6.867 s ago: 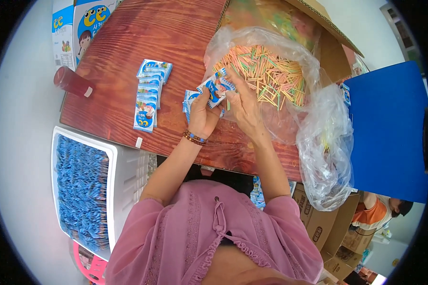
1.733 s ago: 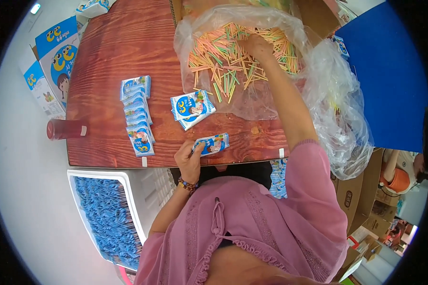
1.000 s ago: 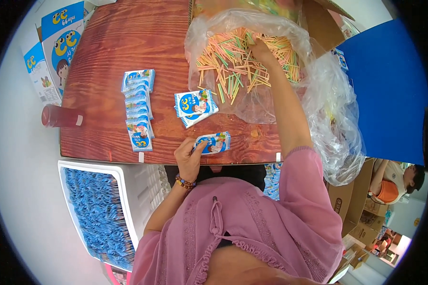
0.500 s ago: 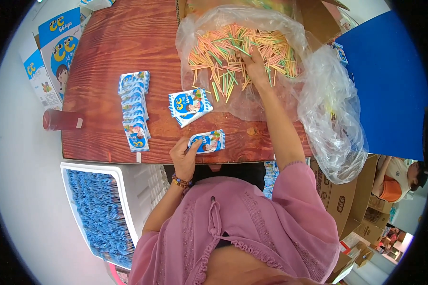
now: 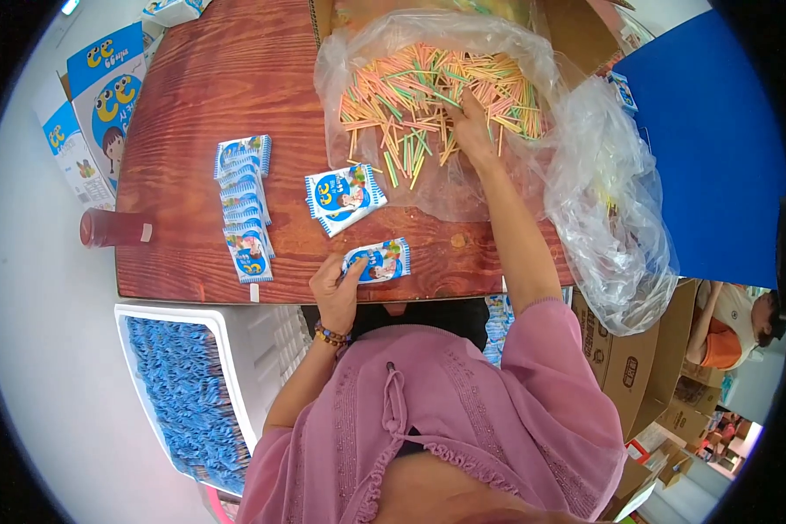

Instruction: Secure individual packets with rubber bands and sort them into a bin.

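Observation:
My left hand (image 5: pixel 334 284) pinches the left end of a small blue-and-white packet (image 5: pixel 382 261) lying near the table's front edge. My right hand (image 5: pixel 472 129) reaches into a heap of thin pink, yellow and green sticks (image 5: pixel 393 83) and closes at a green stick; its fingertips are partly hidden. The heap rests on an opened clear plastic bag (image 5: pixel 445 194). Between the hands, to the left, two or so similar packets (image 5: pixel 345 197) overlap. Farther left, a column of several overlapping packets (image 5: pixel 246 210) lies on the table.
The reddish wooden table (image 5: pixel 227 79) carries a jar (image 5: pixel 113 228) at its left edge and printed cartons (image 5: pixel 105 96) stand beyond. A white crate (image 5: pixel 223 349) of blue packets is below left. Crumpled plastic (image 5: pixel 616 210), a blue panel (image 5: pixel 707 148) and cardboard boxes (image 5: pixel 624 349) are at right, with another person (image 5: pixel 729 327) behind.
The view has shifted slightly. My right hand stays among the sticks with its fingers moving a little. My left hand keeps its hold on the packet.

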`<state>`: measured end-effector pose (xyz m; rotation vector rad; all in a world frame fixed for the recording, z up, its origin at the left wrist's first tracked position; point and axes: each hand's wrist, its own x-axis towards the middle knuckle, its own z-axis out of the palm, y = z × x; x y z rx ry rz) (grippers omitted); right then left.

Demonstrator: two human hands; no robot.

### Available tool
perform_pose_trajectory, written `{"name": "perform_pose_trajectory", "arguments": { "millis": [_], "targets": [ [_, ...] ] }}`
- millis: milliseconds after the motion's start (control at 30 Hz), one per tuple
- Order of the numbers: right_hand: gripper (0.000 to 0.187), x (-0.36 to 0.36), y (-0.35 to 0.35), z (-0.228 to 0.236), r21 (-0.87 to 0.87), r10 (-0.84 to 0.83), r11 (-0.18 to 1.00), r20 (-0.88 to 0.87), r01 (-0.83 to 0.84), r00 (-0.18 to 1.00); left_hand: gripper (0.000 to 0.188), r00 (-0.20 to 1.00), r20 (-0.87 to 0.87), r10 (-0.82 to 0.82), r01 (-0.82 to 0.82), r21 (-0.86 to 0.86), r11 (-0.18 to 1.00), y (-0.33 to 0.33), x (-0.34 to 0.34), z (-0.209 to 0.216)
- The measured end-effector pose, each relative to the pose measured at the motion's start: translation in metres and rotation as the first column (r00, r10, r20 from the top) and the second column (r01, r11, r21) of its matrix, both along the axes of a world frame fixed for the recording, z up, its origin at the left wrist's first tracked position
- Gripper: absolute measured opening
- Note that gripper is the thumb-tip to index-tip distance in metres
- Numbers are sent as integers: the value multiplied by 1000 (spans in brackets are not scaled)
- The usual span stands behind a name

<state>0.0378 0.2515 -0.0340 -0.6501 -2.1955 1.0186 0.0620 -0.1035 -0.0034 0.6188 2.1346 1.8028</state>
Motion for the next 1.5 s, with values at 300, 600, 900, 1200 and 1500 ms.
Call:
{"name": "perform_pose_trajectory", "arguments": {
  "millis": [300,600,900,1200,1500],
  "targets": [
    [22,6,-4,3,82,-53,995,52,48,997,11,999,39,15,-16,26,1000,4,0,1],
    [27,13,-39,56,-655,-139,655,-596,-378,791,20,745,667,-17,-371,435,821,54,-27,40],
    [35,15,-123,96,-580,-193,472,-803,-664,564,20,704,667,-245,-323,607,727,106,-54,20],
    [30,11,-153,102,-550,-210,544,-821,-634,531,20,684,683,-256,-339,608,717,106,-50,23],
    [22,15,-151,90,-534,-170,534,-827,-656,535,22,673,666,-322,-304,646,701,101,-56,21]
  ]
}}
